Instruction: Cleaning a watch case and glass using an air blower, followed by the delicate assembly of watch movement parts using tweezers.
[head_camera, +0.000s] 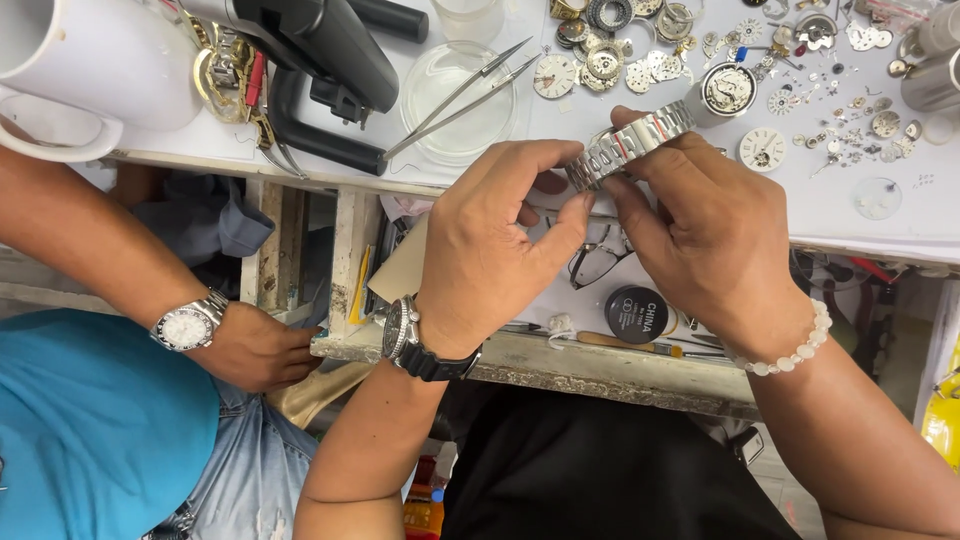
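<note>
My left hand (490, 240) and my right hand (705, 225) together hold a silver metal watch bracelet (630, 143) with a red stripe, just above the front edge of the white work table (860, 225). The fingertips of both hands pinch the band's lower end. My left wrist carries a dark watch on a black strap (405, 335). On my right wrist sits a white bead bracelet (795, 350).
Tweezers (470, 88) lie across a clear dish (455, 100). Several watch dials, gears and small parts (640, 55) cover the table's far side. A black tool (320, 60) and a white mug (90, 70) stand left. Another person's arm with a silver watch (190, 325) rests at left. An open drawer holds a round black tin (637, 313).
</note>
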